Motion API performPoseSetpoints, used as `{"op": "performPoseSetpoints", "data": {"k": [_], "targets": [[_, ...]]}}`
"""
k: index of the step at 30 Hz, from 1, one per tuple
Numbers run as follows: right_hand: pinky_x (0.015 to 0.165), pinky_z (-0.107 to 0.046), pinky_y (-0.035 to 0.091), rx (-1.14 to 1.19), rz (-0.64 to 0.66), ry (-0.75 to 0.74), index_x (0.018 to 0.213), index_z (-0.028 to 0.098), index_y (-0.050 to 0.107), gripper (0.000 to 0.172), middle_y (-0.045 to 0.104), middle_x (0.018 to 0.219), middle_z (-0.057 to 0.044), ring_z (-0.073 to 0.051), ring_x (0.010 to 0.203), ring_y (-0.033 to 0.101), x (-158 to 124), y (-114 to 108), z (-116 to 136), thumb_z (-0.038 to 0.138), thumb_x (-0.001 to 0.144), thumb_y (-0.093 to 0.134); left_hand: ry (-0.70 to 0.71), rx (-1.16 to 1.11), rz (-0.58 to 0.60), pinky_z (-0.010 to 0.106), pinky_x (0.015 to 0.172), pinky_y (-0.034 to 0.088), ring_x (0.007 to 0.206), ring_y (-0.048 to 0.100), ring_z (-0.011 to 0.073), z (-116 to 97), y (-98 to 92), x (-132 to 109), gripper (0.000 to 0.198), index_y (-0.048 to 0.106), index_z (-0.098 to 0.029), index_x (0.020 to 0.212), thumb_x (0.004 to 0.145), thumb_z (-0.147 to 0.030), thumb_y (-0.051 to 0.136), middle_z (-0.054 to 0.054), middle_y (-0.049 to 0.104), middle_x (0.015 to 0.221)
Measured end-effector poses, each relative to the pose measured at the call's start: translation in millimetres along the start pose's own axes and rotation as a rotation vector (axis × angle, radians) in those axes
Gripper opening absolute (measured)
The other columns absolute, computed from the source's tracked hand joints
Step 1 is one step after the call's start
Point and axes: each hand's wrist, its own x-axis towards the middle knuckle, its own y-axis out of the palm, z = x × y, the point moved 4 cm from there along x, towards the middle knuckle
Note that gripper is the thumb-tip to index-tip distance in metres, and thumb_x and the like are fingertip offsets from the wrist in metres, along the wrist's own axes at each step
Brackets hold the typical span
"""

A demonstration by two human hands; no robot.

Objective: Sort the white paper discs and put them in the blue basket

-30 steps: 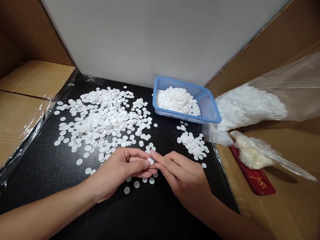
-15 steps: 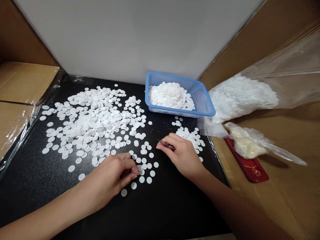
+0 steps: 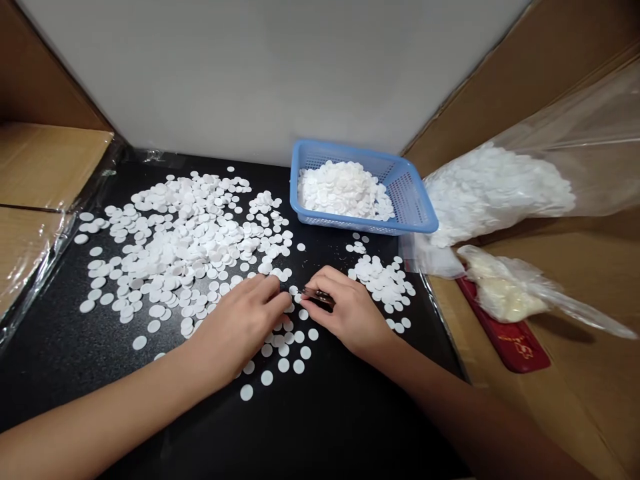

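Note:
My right hand grips a small dark metal tool that looks like a nail clipper, its end pointing left. Facing it, my left hand has thumb and fingers pinched together close to the tool's tip. Whatever sits in that pinch is hidden. Around and under the left fingers lie loose white discs, flat on the black table. A large heap of the same discs spreads to the left, while a smaller pile is just beyond my right hand.
A blue plastic basket partly filled with discs stands at the back against the grey wall. Right of it lies a clear bag of discs, with a knotted plastic bag on a red case. Cardboard borders the left side.
My left hand has moved up and right from the loose discs to the tool's tip. My right hand has shifted slightly left with the tool. The view has shifted a little.

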Motion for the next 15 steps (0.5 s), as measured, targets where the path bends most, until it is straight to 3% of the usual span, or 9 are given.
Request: {"op": "performPoseSetpoints", "data": {"k": [4,9,12,15], "targets": [[0.062,-0.025,0.045,-0.025,0.076,0.058,0.085,0.022,0.063,0.008,0.059,0.087,0.001,-0.012,0.070,0.059,5.7,-2.9,-2.3,0.018,0.088,0.068,0.118,-0.035,0.086,0.031,0.070,0.042,0.080,0.053,0.0195,0.0,-2.1,7.4,0.026,0.062,-0.017,0.087,0.094,-0.003,0.042,0.004,0.057,0.086],[0.064,-0.024,0.043,-0.017,0.185,0.099,0.078,0.021,0.062,0.014,0.059,0.084,0.002,-0.013,0.073,0.059,17.3,-7.3,1.4,0.010,0.083,0.069,0.129,-0.163,0.150,0.029,0.072,0.044,0.084,0.055,0.0178,9.0,-4.0,8.1,0.027,0.064,-0.017,0.094,0.098,-0.007,0.039,0.004,0.060,0.093],[0.065,-0.024,0.043,-0.021,0.139,0.046,0.077,0.021,0.060,0.015,0.058,0.083,0.002,-0.012,0.071,0.057,15.5,-7.2,1.3,0.008,0.083,0.065,0.143,-0.157,0.121,0.029,0.071,0.044,0.082,0.056,0.0180,7.9,-5.0,7.9,0.028,0.064,-0.017,0.091,0.101,-0.012,0.039,0.004,0.060,0.089],[0.065,-0.024,0.043,-0.053,0.126,-0.049,0.083,0.021,0.060,0.016,0.057,0.087,0.002,-0.012,0.071,0.056,7.9,-7.8,0.7,0.005,0.084,0.062,0.222,-0.012,0.105,0.031,0.069,0.044,0.078,0.054,0.0200,0.2,-5.5,7.9,0.032,0.064,-0.016,0.088,0.100,-0.007,0.036,0.006,0.060,0.085]]}}
